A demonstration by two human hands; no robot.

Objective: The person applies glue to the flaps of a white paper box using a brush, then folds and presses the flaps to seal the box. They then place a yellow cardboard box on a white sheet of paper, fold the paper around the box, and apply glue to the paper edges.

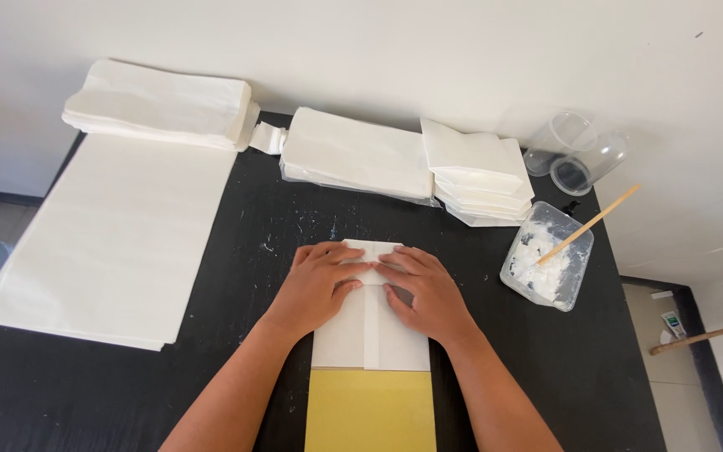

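Both hands flat on folded white paper (370, 331) at table (236, 368) centre, over yellow board (370, 410). Left hand (315, 285) and right hand (424, 293) fingers together, pressing down the top fold, gripping nothing. Paste tub (547, 255) with stick (587, 224) to the right.

Tub (547, 266) right of paper (370, 335) — stacks (361, 155) behind.

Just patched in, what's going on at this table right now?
A person presses both hands, left hand and right hand, flat on the folded top end of a white paper piece lying over a yellow board on the black table. Stacks of folded white paper sit behind, large white sheets on the left, and a clear tub of white paste with a wooden stick on the right.
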